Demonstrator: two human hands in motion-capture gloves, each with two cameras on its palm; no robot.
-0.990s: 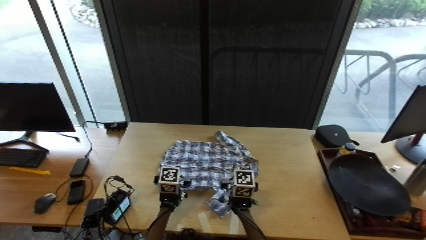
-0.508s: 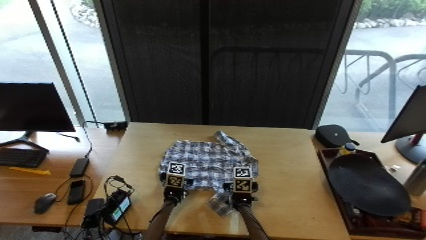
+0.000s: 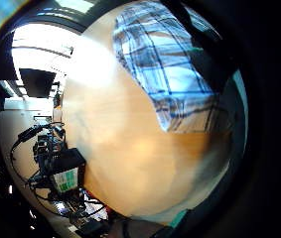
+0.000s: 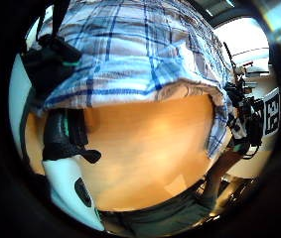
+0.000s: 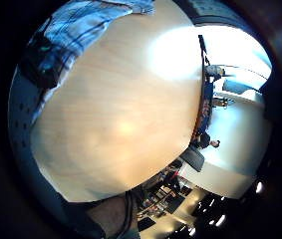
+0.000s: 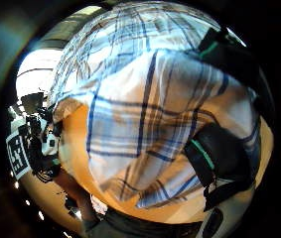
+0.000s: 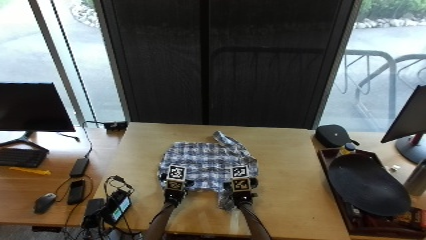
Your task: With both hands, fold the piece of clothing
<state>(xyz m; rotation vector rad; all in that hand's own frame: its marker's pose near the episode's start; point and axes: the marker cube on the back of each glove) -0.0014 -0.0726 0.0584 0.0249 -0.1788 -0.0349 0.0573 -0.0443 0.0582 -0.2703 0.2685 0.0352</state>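
Now both hands sit slightly farther up the bench (image 7: 293,165) than a second ago. The left hand (image 7: 174,184) has its fingers (image 4: 45,59) curled into the near hem of the blue-and-white plaid shirt (image 7: 208,160); the right hand (image 7: 240,185) pinches the same hem with its fingers (image 6: 219,153). The shirt lies mid-bench. Left stands a dark monitor (image 7: 33,107); behind, dark window blinds (image 7: 219,60); right, a black tray (image 7: 366,185).

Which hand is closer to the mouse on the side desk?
Left. The left hand is at the shirt's near edge on the mouse's side; the right hand is farther away.
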